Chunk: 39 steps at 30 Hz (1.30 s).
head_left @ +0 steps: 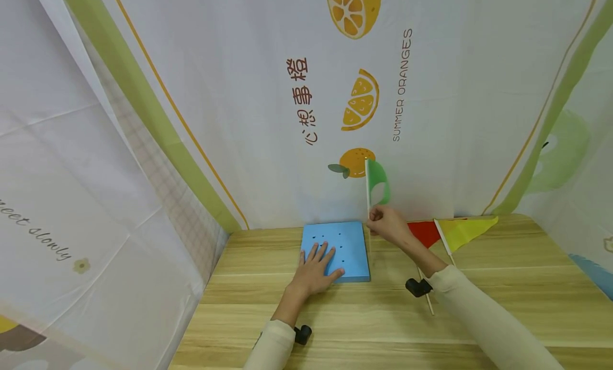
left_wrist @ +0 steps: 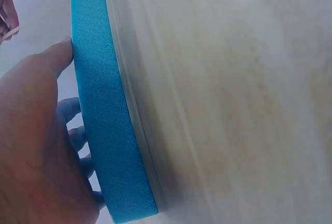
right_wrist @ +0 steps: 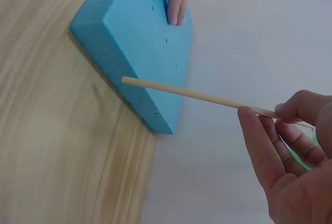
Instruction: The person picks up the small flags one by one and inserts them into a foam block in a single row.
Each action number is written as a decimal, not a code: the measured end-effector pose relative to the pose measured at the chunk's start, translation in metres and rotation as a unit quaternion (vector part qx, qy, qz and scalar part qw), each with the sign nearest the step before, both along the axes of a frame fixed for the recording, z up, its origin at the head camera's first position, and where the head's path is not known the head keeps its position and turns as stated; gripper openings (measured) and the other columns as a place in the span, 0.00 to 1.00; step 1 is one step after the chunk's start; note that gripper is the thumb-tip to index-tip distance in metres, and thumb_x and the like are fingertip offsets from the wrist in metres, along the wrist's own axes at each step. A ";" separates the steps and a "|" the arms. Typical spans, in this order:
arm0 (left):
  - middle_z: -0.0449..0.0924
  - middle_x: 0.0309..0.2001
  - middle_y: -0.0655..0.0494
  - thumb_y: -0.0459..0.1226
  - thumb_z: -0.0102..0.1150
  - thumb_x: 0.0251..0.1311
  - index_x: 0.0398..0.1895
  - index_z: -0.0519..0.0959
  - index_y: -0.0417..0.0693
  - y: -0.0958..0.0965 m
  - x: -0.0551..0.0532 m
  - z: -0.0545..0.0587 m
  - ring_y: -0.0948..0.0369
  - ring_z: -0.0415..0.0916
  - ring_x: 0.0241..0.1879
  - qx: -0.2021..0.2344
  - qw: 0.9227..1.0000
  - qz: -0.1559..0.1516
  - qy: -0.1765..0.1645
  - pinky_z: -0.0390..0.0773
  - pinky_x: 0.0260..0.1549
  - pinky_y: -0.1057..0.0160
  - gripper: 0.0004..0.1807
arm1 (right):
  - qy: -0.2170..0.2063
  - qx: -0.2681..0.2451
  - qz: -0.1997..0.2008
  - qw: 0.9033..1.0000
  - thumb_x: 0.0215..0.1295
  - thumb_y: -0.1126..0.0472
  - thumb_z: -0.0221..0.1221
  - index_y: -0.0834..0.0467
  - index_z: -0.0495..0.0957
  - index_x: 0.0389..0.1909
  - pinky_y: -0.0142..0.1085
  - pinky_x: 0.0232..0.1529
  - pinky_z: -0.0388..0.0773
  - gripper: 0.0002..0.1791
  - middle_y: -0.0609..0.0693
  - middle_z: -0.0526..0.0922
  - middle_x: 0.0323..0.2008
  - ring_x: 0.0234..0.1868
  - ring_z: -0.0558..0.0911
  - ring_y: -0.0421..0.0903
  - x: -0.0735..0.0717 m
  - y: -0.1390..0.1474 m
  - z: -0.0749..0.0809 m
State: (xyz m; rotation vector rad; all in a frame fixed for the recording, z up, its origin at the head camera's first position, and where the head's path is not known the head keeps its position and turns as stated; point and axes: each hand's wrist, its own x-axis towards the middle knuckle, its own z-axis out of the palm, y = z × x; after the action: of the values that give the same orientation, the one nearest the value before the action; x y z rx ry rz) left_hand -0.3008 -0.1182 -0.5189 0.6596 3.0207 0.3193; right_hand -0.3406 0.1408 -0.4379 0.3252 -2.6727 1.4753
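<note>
My left hand (head_left: pixel 313 274) lies with spread fingers on a blue foam block (head_left: pixel 356 253), which has several small holes in its top. In the left wrist view the thumb sits along the block's edge. My right hand (head_left: pixel 387 224) pinches the wooden stick of a small green flag (head_left: pixel 378 181) between thumb and fingers, beside the block's right edge. The flag stands upright in the head view, with a pale patch on its cloth. In the right wrist view the bare lower end of the stick (right_wrist: pixel 176 90) overlaps the side of the foam block (right_wrist: pixel 140 53).
A red flag (head_left: pixel 422 233) and a yellow flag (head_left: pixel 466 232) lie on the wooden table (head_left: pixel 258 285) to the right, partly under the right forearm. Behind the table hangs a white curtain (head_left: pixel 239 93) with orange prints.
</note>
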 end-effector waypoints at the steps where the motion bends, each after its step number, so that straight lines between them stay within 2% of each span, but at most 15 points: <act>1: 0.44 0.80 0.53 0.69 0.36 0.66 0.78 0.53 0.59 0.000 0.000 0.000 0.47 0.39 0.79 0.000 1.000 0.000 0.000 0.41 0.73 0.36 0.43 | 0.004 0.005 -0.001 1.000 0.66 0.61 0.59 0.61 0.74 0.34 0.39 0.34 0.85 0.06 0.57 0.82 0.33 0.32 0.84 0.56 0.000 -0.001 0.001; 7: 0.44 0.80 0.54 0.69 0.36 0.65 0.78 0.52 0.58 0.000 -0.001 -0.001 0.48 0.39 0.79 -0.006 1.000 0.000 -0.001 0.42 0.73 0.36 0.44 | 0.022 0.029 -0.010 0.999 0.65 0.59 0.59 0.58 0.76 0.35 0.36 0.32 0.83 0.06 0.54 0.82 0.33 0.30 0.84 0.48 -0.006 -0.005 0.004; 16: 0.43 0.80 0.54 0.69 0.35 0.66 0.79 0.52 0.59 -0.001 0.000 0.000 0.48 0.38 0.79 -0.004 1.000 0.000 -0.007 0.41 0.73 0.36 0.43 | 0.040 0.031 -0.010 0.999 0.65 0.61 0.57 0.57 0.76 0.35 0.34 0.30 0.80 0.04 0.53 0.83 0.34 0.32 0.84 0.51 -0.011 -0.013 0.011; 23: 0.43 0.80 0.55 0.69 0.36 0.66 0.78 0.52 0.60 -0.001 -0.001 -0.001 0.48 0.38 0.79 -0.001 1.000 0.002 -0.007 0.41 0.74 0.36 0.43 | 0.043 0.019 -0.009 0.999 0.65 0.61 0.58 0.57 0.75 0.36 0.33 0.31 0.80 0.04 0.54 0.82 0.33 0.31 0.83 0.47 -0.016 -0.021 0.016; 29: 0.43 0.80 0.55 0.70 0.35 0.65 0.79 0.51 0.60 -0.001 -0.001 -0.002 0.49 0.37 0.79 0.001 1.000 0.002 -0.009 0.40 0.74 0.36 0.44 | 0.066 0.006 -0.022 0.998 0.63 0.62 0.58 0.57 0.76 0.34 0.33 0.30 0.80 0.03 0.53 0.83 0.30 0.29 0.83 0.46 -0.022 -0.030 0.015; 39: 0.43 0.80 0.55 0.69 0.35 0.66 0.79 0.51 0.60 -0.002 -0.003 -0.003 0.48 0.37 0.79 0.003 1.000 0.000 -0.013 0.39 0.73 0.36 0.43 | 0.093 0.006 -0.036 0.995 0.63 0.61 0.60 0.56 0.77 0.33 0.33 0.28 0.78 0.03 0.53 0.84 0.32 0.29 0.83 0.45 -0.033 -0.043 0.015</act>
State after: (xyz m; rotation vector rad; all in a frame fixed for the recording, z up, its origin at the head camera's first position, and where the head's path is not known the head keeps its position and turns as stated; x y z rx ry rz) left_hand -0.3038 -0.1198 -0.5221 0.6501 2.9958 0.3331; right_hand -0.3731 0.0980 -0.4230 0.3447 -2.5214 1.3378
